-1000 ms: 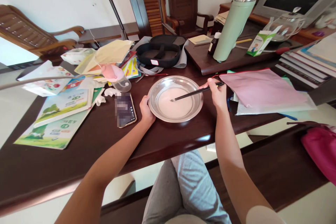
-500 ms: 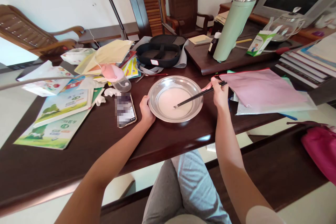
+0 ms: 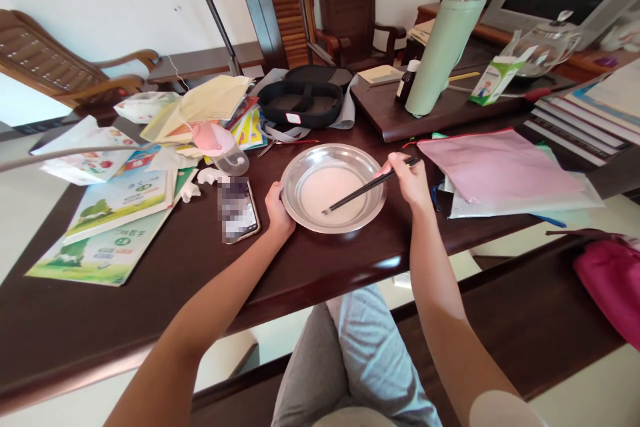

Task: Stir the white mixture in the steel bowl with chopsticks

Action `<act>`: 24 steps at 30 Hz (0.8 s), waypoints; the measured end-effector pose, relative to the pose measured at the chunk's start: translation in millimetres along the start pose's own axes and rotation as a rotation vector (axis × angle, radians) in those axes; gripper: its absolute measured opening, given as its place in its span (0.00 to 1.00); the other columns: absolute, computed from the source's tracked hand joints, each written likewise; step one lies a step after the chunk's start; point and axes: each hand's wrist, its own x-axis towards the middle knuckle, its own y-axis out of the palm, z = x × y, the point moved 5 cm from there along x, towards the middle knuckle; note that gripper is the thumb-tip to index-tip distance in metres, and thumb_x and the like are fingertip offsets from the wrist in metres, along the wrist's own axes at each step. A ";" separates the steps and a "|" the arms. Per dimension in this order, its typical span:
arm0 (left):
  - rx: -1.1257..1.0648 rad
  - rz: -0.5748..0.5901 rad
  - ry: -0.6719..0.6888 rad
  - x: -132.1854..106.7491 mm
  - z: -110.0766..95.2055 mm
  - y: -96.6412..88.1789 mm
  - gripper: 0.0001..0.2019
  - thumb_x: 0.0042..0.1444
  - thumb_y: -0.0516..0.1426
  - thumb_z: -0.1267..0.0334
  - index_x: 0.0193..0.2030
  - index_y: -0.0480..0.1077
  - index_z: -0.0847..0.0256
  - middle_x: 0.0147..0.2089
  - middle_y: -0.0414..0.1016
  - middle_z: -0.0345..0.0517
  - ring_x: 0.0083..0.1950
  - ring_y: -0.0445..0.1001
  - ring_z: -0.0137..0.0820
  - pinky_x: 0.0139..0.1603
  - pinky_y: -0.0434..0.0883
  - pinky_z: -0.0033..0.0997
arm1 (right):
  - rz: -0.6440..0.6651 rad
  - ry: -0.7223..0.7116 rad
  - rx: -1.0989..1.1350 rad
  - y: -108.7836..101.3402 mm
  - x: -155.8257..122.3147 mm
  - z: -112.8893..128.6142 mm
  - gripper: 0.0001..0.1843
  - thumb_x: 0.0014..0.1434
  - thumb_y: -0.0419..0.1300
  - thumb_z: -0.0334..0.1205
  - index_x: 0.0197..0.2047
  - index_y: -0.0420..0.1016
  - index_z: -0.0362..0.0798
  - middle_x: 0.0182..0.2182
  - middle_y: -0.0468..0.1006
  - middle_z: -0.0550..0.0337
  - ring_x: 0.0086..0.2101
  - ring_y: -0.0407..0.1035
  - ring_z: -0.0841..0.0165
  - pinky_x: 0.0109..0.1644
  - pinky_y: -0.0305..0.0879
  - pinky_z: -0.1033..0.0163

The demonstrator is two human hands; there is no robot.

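A shiny metal bowl (image 3: 300, 163) with a pale, milky mixture (image 3: 327, 190) in it stands on the dark wooden table (image 3: 320, 260). My left hand (image 3: 278, 211) grips the bowl's left rim. My right hand (image 3: 409, 178) is closed around dark chopsticks (image 3: 367, 187) at the bowl's right side. Their tips dip into the mixture near the front of the bowl.
A phone (image 3: 237, 209) lies left of the bowl, beside children's books (image 3: 117, 210), papers and a pink-lidded cup (image 3: 225, 149). Behind are a black case (image 3: 305, 101), a green thermos (image 3: 440, 47) and a glass kettle (image 3: 545, 47). A pink folder (image 3: 500, 167) and stacked books (image 3: 590, 117) lie right.
The chopstick tips have swept through the mixture, from the bowl's middle toward its front left. My right hand shifted slightly left. My left hand kept hold of the rim.
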 end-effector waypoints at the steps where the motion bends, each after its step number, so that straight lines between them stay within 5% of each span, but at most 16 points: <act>1: 0.001 -0.001 0.003 -0.1 -0.2 0.1 0.24 0.59 0.73 0.59 0.23 0.62 0.56 0.25 0.61 0.32 0.28 0.60 0.27 0.34 0.63 0.29 | 0.038 0.005 -0.006 3.0 -0.3 0.6 0.39 0.60 0.71 0.85 0.24 0.77 0.57 0.22 0.85 0.60 0.32 0.87 0.54 0.44 0.87 0.48; 8: 0.010 0.016 0.002 -0.2 -0.7 0.2 0.25 0.58 0.73 0.58 0.24 0.61 0.56 0.25 0.61 0.32 0.28 0.60 0.27 0.34 0.62 0.29 | -0.101 -0.026 0.002 -7.7 2.1 0.4 0.39 0.64 0.69 0.84 0.23 0.75 0.58 0.22 0.84 0.60 0.34 0.88 0.53 0.51 0.88 0.46; 14: 0.005 0.014 0.013 -0.6 -1.2 0.6 0.25 0.58 0.73 0.59 0.23 0.60 0.56 0.25 0.61 0.32 0.28 0.59 0.27 0.34 0.63 0.29 | 0.045 0.023 -0.022 4.4 -1.3 3.6 0.39 0.57 0.71 0.87 0.25 0.78 0.58 0.23 0.85 0.60 0.32 0.87 0.54 0.46 0.86 0.47; 20: 0.019 0.012 0.001 -0.6 -0.9 0.4 0.24 0.59 0.73 0.58 0.24 0.62 0.56 0.25 0.62 0.32 0.28 0.60 0.27 0.34 0.63 0.28 | -0.114 -0.031 -0.004 -6.5 1.1 5.3 0.40 0.61 0.69 0.85 0.22 0.72 0.58 0.21 0.83 0.61 0.32 0.87 0.54 0.49 0.87 0.46; 24: 0.020 0.018 0.008 -0.7 -0.9 0.4 0.25 0.60 0.73 0.57 0.24 0.61 0.56 0.25 0.62 0.32 0.28 0.60 0.28 0.35 0.64 0.29 | -0.006 0.015 -0.009 0.7 -1.5 3.7 0.39 0.60 0.70 0.85 0.23 0.74 0.58 0.21 0.83 0.59 0.32 0.86 0.53 0.46 0.86 0.46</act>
